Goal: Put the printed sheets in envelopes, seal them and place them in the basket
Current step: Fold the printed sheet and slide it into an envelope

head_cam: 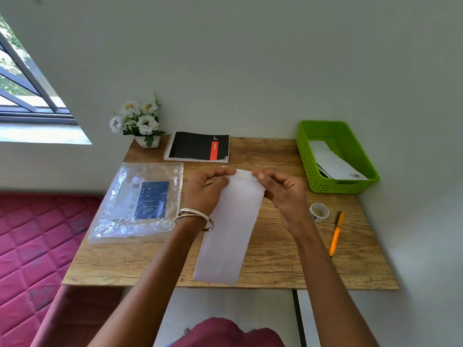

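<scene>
A long white envelope (230, 226) lies lengthwise on the wooden table (275, 261), its flap end at the far side. My left hand (208, 189) pinches the far left corner of the flap end between thumb and fingers. My right hand (280, 189) pinches the far right corner, fingers curled. No printed sheet shows outside the envelope. The green basket (308, 156) stands at the table's far right with white envelopes (335, 164) lying inside.
A roll of tape (318, 212) and an orange pen (337, 234) lie right of my hands. A clear plastic packet (140, 201) lies at the left, a black notebook (198, 146) and a flower pot (142, 121) at the back. A red mattress (32, 246) borders the table's left.
</scene>
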`<action>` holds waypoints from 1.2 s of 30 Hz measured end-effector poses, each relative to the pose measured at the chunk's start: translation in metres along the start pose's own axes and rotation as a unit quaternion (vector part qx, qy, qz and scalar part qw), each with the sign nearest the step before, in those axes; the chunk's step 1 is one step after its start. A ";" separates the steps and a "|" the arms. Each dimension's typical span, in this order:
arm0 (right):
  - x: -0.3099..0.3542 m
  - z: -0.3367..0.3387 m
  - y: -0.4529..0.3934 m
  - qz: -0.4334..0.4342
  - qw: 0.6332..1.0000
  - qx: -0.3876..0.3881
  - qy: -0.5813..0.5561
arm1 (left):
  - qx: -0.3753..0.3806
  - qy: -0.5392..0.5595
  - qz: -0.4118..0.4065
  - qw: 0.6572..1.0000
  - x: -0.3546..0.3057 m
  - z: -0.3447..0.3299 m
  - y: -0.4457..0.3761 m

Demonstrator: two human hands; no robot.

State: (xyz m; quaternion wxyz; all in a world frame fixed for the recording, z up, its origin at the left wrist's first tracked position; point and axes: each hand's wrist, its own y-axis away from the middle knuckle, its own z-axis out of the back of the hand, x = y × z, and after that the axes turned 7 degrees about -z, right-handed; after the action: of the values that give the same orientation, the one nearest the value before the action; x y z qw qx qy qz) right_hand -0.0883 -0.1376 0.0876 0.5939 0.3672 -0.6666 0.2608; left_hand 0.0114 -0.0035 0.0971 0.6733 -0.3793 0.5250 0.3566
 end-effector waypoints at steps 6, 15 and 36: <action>0.004 -0.015 0.001 -0.008 0.997 -0.061 -0.038 | 0.004 -0.086 -0.048 0.995 -0.009 -0.002 -0.007; 0.025 -0.032 0.003 0.305 0.913 -0.112 0.246 | 0.021 -0.040 -0.071 0.996 -0.056 -0.001 -0.005; -0.041 0.038 -0.017 -0.114 0.969 -0.205 0.083 | 0.072 0.102 0.086 0.988 0.006 0.052 -0.028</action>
State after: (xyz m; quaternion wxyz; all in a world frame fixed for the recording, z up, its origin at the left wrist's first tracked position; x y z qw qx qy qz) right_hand -0.0961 -0.1703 0.0398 0.7353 0.2886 -0.6082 0.0786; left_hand 0.0600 0.0301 0.1029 0.6085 -0.3181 0.6459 0.3336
